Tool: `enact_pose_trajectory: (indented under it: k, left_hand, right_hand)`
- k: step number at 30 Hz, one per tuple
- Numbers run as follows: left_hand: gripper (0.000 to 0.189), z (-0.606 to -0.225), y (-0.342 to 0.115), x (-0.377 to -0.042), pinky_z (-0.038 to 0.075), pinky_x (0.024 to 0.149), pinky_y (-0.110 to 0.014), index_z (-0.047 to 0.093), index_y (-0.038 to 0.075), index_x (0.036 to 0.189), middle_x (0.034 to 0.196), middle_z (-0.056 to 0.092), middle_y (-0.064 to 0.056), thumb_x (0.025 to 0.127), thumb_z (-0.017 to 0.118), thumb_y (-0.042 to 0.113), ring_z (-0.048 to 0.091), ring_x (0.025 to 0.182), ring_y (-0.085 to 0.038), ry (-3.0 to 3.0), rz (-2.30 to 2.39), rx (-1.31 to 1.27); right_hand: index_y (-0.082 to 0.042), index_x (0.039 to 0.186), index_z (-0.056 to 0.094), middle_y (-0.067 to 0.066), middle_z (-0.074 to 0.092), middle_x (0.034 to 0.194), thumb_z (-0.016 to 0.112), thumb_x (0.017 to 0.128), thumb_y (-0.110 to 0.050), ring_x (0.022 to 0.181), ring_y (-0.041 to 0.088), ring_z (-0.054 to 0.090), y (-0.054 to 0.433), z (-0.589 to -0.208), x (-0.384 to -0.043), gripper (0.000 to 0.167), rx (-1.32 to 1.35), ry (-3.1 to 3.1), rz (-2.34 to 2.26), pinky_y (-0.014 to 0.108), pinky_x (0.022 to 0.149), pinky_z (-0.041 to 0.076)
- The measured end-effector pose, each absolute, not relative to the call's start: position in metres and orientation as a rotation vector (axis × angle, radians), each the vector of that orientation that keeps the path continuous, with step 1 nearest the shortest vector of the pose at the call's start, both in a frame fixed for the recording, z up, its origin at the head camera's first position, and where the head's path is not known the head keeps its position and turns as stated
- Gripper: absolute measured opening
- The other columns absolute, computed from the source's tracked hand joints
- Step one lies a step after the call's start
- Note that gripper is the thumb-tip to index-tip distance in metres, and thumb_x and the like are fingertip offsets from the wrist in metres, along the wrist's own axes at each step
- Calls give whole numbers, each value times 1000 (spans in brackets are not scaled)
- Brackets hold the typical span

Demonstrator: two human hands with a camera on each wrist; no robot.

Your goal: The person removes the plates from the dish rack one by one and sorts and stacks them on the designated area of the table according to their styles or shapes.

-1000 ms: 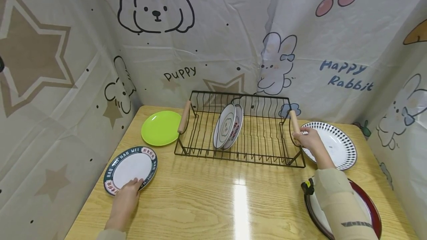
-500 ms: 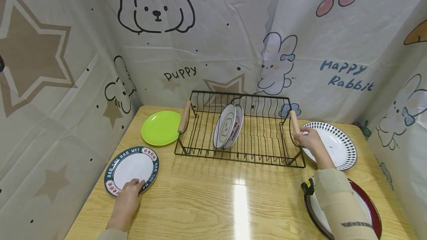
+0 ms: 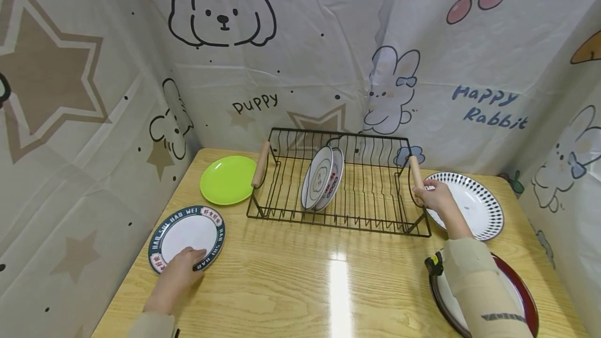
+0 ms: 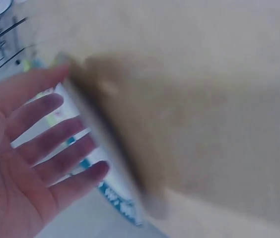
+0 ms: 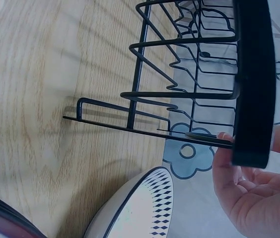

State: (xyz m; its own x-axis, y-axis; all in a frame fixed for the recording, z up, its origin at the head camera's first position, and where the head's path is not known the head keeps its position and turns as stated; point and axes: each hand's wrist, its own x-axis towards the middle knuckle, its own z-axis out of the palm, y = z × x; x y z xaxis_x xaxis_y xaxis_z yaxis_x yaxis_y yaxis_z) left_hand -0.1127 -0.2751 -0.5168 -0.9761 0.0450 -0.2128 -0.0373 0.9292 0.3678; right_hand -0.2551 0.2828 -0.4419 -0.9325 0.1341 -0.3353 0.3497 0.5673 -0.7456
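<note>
Left hand [image 3: 180,271] is sitting at the near right rim of the teal-rimmed plate [image 3: 185,232], fingers reaching over the edge onto its white face. Left wrist view is blurring at the rim; fingers are showing nearly straight and spread, thumb lying at the edge, no clamp visible. Can't tell whether that rim is being lifted off the table [image 3: 277,286].

Right hand [image 3: 435,196] is gripping the right wooden handle [image 3: 416,173] of the black wire dish rack [image 3: 339,225], fingers curling round it. Hands are staying well apart, the rack's front and bare wood lying between.

Teal-rimmed plate is lying left of the rack, just in front of the green plate [image 3: 228,180]. That green one is sitting right beside the rack's left end, farther out than the left hand.

Two white plates [image 3: 320,179] are leaning side by side in the rack's slots, around mid-rack. Diamond-rimmed plate [image 3: 476,205] is lying just beyond the rack's right end, next to the right hand. Red-rimmed plate [image 3: 527,296] is resting nearer, partly under the right sleeve [image 3: 483,296].
</note>
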Motion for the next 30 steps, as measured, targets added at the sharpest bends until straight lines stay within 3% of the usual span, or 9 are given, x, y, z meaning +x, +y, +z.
enact_pose_trajectory:
  k: [4, 11, 15, 19, 25, 30]
  left_hand:
    - [51, -501, -274, -123, 35, 94, -56, 51, -8, 124, 120, 50, -32, 82, 66, 15, 44, 113, -48, 2817, 617, -44]
    - [57, -481, -262, -147, 31, 99, -55, 35, -10, 134, 133, 37, -33, 90, 56, 17, 34, 122, -47, 2943, 863, -121]
    - [60, -466, -245, -165, 29, 101, -55, 29, -7, 138, 136, 33, -32, 92, 54, 21, 33, 124, -45, 3017, 1093, -175]
    - [57, -457, -222, -183, 33, 98, -55, 34, -5, 137, 133, 38, -30, 91, 56, 21, 37, 121, -42, 3111, 1313, -70]
    - [55, -445, -182, -206, 29, 102, -52, 37, -4, 135, 136, 38, -25, 90, 57, 20, 35, 125, -39, 3124, 1440, 168]
    - [57, -439, -152, -223, 30, 101, -54, 34, 1, 139, 140, 35, -21, 91, 57, 23, 35, 126, -38, 3061, 1495, 320]
  right_hand:
    - [14, 135, 27, 21, 54, 102, 49, 94, -19, 83, 24, 59, 283, -442, -255, 58, 407, 2559, -1305, 29, 69, 49]
    - [15, 134, 28, 18, 56, 98, 49, 93, -18, 74, 16, 58, 282, -442, -255, 57, 398, 2559, -1321, 26, 65, 48]
    - [15, 134, 28, 19, 55, 100, 48, 93, -18, 75, 17, 58, 283, -441, -255, 56, 387, 2564, -1319, 26, 65, 48]
    - [15, 135, 26, 21, 54, 102, 47, 94, -19, 80, 21, 59, 284, -441, -254, 57, 380, 2555, -1319, 31, 70, 49]
    - [14, 136, 26, 22, 54, 104, 47, 94, -19, 79, 19, 59, 284, -442, -255, 58, 386, 2547, -1329, 35, 76, 49]
    - [14, 136, 25, 23, 53, 105, 47, 94, -19, 79, 20, 59, 284, -442, -255, 58, 392, 2549, -1329, 33, 73, 49]
